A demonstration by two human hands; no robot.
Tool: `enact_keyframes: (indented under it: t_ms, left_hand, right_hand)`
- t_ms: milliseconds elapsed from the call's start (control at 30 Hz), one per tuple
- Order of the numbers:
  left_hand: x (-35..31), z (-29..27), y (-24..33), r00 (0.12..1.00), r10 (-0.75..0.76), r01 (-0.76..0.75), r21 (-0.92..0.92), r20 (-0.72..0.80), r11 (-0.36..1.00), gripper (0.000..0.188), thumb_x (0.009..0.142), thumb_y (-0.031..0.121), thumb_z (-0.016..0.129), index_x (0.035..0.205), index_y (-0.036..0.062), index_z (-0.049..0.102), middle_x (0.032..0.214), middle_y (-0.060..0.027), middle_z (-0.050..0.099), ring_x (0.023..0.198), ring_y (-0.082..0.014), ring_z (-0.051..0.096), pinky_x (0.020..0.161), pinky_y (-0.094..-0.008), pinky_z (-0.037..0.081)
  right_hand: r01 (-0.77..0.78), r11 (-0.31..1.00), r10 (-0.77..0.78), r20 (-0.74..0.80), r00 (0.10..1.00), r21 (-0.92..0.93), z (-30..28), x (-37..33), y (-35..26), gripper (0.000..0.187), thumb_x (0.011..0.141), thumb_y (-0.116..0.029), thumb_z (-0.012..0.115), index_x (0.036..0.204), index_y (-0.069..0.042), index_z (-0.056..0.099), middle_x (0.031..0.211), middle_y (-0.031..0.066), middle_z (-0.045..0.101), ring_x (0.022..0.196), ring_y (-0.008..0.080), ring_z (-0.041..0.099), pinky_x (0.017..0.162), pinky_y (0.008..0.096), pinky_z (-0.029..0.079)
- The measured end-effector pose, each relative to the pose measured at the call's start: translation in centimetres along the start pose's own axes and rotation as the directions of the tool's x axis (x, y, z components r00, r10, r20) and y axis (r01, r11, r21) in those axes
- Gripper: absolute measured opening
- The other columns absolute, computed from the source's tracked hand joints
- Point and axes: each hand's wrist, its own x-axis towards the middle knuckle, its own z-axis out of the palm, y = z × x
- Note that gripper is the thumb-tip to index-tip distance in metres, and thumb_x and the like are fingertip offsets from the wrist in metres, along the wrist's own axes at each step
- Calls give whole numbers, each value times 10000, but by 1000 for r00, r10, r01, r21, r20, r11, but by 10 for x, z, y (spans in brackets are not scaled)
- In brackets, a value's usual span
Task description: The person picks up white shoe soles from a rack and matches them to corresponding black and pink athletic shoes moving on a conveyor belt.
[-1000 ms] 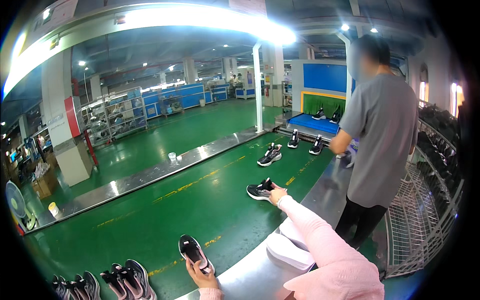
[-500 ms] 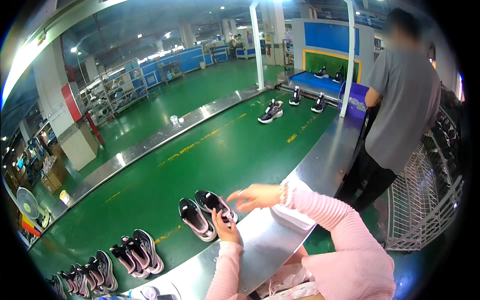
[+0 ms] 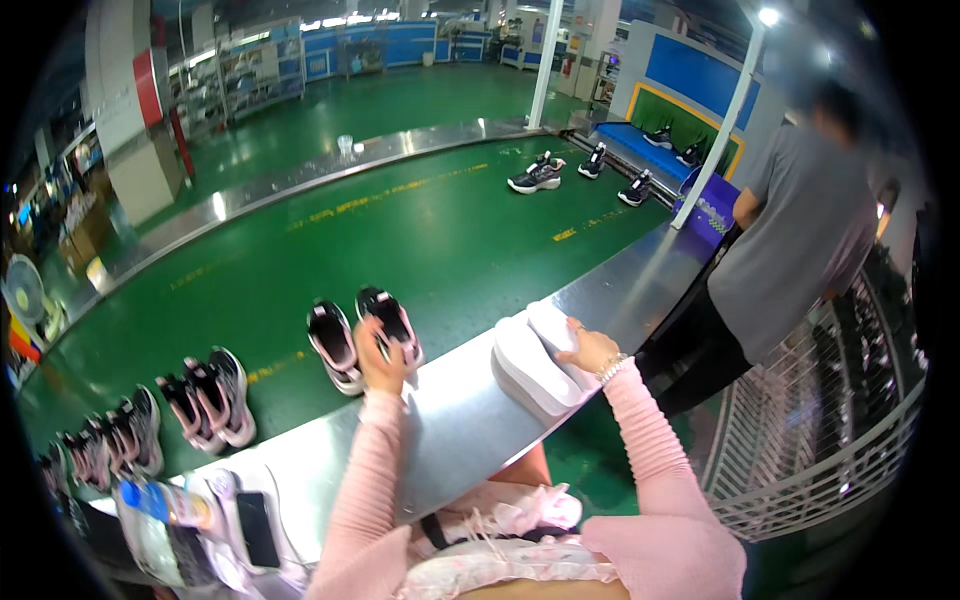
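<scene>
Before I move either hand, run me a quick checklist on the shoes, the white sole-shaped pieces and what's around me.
1. Left hand at the right shoe of the nearest pair: ok, though whether it grips firmly, cannot tell.
2. Right hand at the white sole-shaped pieces: ok; firm grip, cannot tell.
3. Left shoe beside its neighbour, both openings up on the green surface: ok.
4. White sole-shaped pieces matching in size: cannot tell, the hand covers part.
5. Phone apart from both hands: ok, at lower left.
6. Co-worker in grey apart from your right hand: ok.
</scene>
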Motion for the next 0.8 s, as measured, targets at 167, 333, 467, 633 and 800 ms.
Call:
enact_keyframes:
  t_ms: [167,333,467,633,800]
  left_hand:
    - [55,-13,-8,913,-330,262,278,238,924,609,666,54,605,1194,-14,309,1170,-219,405,1097,-334,394,933,-337,324]
    - [82,-14,-23,794,-403,134,515,456,847,536,693,98,594,1164,44,343,986,-222,536,940,-354,510,819,-385,410]
    - [81,-19,-38,854,-364,125,534,371,836,346,773,206,526,1072,49,449,834,-224,579,807,-369,550,719,-415,437]
    - [73,-18,-36,927,-320,193,480,198,856,296,788,291,512,957,52,561,797,-185,595,755,-340,571,687,-397,452]
    - [67,-26,-49,955,-237,141,429,178,892,324,765,324,534,973,77,567,805,-170,599,760,-336,570,684,-403,448]
  right_hand:
    - [16,1000,-20,-166,986,-23,-20,-12,-12,610,708,-374,573,1202,-80,368,854,205,589,786,333,578,700,390,451]
    - [312,611,-378,-79,923,727,-28,1,-54,251,762,-221,576,870,6,586,758,84,596,658,114,548,597,240,424]
    - [282,497,-670,157,725,821,-20,20,-147,205,807,-182,513,855,3,587,719,41,582,609,100,520,565,231,414]
    - [564,409,-855,85,511,718,3,87,-209,225,770,-191,526,918,-37,598,776,56,604,663,135,565,571,242,443]
    - [638,770,-625,168,763,-35,43,99,-270,193,740,-190,458,813,-132,627,788,121,617,718,284,596,635,333,477]
